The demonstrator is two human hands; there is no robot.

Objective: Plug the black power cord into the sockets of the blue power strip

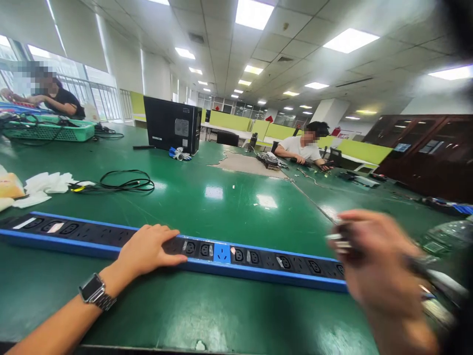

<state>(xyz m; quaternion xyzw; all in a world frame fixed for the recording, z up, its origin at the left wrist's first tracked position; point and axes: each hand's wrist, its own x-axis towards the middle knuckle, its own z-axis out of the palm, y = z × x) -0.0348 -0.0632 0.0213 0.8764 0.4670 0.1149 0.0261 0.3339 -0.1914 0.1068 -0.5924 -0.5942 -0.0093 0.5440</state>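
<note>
A long blue-and-black power strip lies across the green table in front of me, with rows of sockets and a single blue socket near its middle. My left hand, with a watch on the wrist, grips the strip left of that blue socket, fingers over the top and thumb toward the near side. Raised over the strip's right end, my right hand is blurred by motion. Its fingers are closed round a dark plug whose pale metal prongs point left. A black cord trails behind that hand.
A black computer tower stands farther back, with a glove before it. A coiled black cable and white tissues lie left, near a green basket. Two people sit across the table. A clear plastic bottle is at right.
</note>
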